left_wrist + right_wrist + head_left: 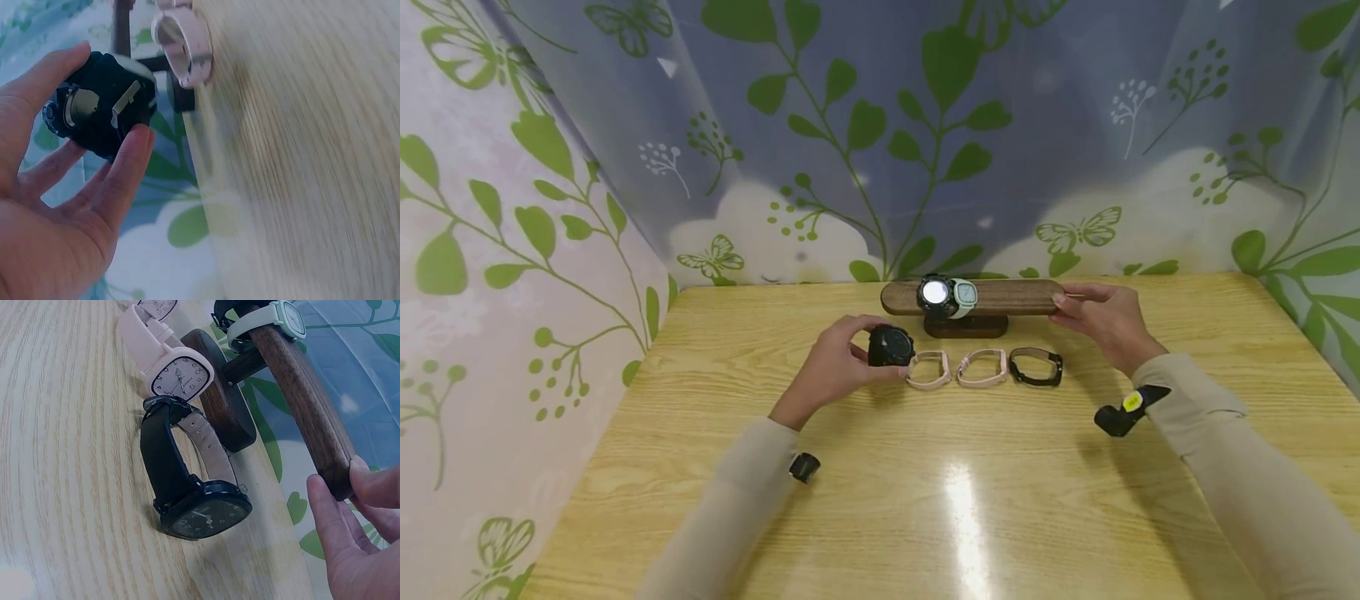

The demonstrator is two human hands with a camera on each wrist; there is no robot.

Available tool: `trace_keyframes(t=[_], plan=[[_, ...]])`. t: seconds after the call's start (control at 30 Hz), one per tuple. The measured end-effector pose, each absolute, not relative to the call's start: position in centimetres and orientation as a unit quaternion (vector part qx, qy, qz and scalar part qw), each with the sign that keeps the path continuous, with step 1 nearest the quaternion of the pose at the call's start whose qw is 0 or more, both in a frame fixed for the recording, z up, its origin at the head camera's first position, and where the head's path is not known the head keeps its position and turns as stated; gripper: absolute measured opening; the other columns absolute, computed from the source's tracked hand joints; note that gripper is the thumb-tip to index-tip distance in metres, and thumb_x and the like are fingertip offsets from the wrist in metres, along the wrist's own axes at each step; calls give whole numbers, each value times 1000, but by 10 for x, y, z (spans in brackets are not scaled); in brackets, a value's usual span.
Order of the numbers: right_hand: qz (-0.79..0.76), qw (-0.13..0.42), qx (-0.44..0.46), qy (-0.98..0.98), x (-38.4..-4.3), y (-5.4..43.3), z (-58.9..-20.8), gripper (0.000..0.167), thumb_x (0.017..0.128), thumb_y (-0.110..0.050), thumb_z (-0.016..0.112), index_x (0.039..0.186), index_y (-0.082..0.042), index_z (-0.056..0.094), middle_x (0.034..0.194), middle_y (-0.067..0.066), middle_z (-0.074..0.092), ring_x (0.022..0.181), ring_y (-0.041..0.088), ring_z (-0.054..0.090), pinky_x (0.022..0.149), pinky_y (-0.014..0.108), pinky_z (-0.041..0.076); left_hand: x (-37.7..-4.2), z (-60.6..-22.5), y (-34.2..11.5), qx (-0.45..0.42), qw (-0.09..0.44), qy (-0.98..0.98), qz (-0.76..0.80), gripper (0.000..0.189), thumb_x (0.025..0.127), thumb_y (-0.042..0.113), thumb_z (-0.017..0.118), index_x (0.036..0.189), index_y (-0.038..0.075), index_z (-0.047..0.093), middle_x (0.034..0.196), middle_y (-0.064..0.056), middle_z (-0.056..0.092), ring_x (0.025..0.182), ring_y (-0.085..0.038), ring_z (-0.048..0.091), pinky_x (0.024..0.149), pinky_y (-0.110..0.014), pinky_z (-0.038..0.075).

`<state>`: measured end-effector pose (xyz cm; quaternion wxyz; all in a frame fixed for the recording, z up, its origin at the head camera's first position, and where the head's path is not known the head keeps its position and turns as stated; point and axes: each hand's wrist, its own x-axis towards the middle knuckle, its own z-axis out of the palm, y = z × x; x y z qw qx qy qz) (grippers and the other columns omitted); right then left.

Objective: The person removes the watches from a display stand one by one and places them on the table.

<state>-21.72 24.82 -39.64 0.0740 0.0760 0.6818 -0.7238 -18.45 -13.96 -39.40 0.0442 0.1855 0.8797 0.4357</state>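
My left hand [842, 360] holds a black watch [891, 346] between thumb and fingers, just left of the wooden watch stand [1015, 297]. In the left wrist view the black watch [94, 103] shows its buckle and closed strap. The right end of the stand's dark bar [312, 425] is pinched by my right hand [1105, 321]. A black watch with a bright, glaring dial [935, 292] and a pale green watch [966, 293] sit side by side around the bar, left of its middle.
In front of the stand, two pink watches [929, 371] [982, 368] and a black-strapped watch [1036, 367] stand in a row on the wooden table [880, 500]. Behind the table hangs a leaf-patterned curtain [880, 167]. Each wrist carries a small black camera [805, 467].
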Motion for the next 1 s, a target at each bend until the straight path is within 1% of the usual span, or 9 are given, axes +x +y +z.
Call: trace_keyframes(t=[0.2,0.33,0.4,0.53,0.63,0.73,0.8,0.93,1.0], plan=[[-719,73,80,686,-219,247,-394,62,99,-8,66,151,9,38,132,8,45,89,5,71,96,28,55,-175,-390,-120,221,28,892,393,67,73,32,94,132,16,65,128,-6,60,74,-13,68,69,-25,59],[-716,71,79,690,-218,247,-393,61,99,-9,66,151,9,38,133,8,44,89,4,71,96,28,55,-167,-387,-102,240,35,898,366,69,73,37,93,133,18,66,134,-6,58,71,-10,66,67,-25,58],[-716,70,78,690,-217,247,-393,61,99,-9,66,151,9,38,134,8,43,89,4,70,96,28,55,-165,-387,-92,255,31,902,348,70,73,40,93,134,18,66,133,-8,59,78,-13,66,71,-29,59],[-717,67,76,690,-216,247,-393,61,99,-9,66,150,10,37,136,10,42,90,5,70,98,30,54,-162,-389,-69,285,22,909,303,73,73,47,91,135,18,66,126,-7,63,103,-23,64,86,-43,57],[-712,66,75,695,-215,247,-394,61,100,-9,65,151,10,37,142,15,39,90,4,70,101,33,52,-159,-390,-52,306,26,913,268,76,73,52,89,136,18,65,127,-4,65,117,-24,58,94,-51,54],[-707,65,75,700,-215,245,-396,61,100,-10,64,151,9,37,150,23,33,90,3,70,102,34,51,-156,-392,-38,318,37,917,236,77,74,57,87,138,20,65,132,-2,63,120,-20,57,96,-53,52],[-702,65,75,705,-215,245,-396,61,101,-10,64,151,9,36,153,25,29,90,2,69,103,34,51,-153,-392,-29,326,44,917,225,76,74,57,86,138,20,65,133,-3,63,119,-20,58,95,-50,53],[-696,60,77,712,-215,245,-397,61,101,-11,64,151,9,37,152,24,31,90,2,69,102,34,52,-150,-394,-13,333,53,920,199,74,75,59,85,137,22,65,134,-5,60,115,-20,61,94,-45,55],[-695,57,78,713,-216,245,-397,60,101,-11,64,151,8,38,148,22,35,89,3,69,102,34,52,-149,-396,-5,336,55,921,188,73,75,60,84,135,23,65,137,-5,59,119,-20,60,96,-44,55]])
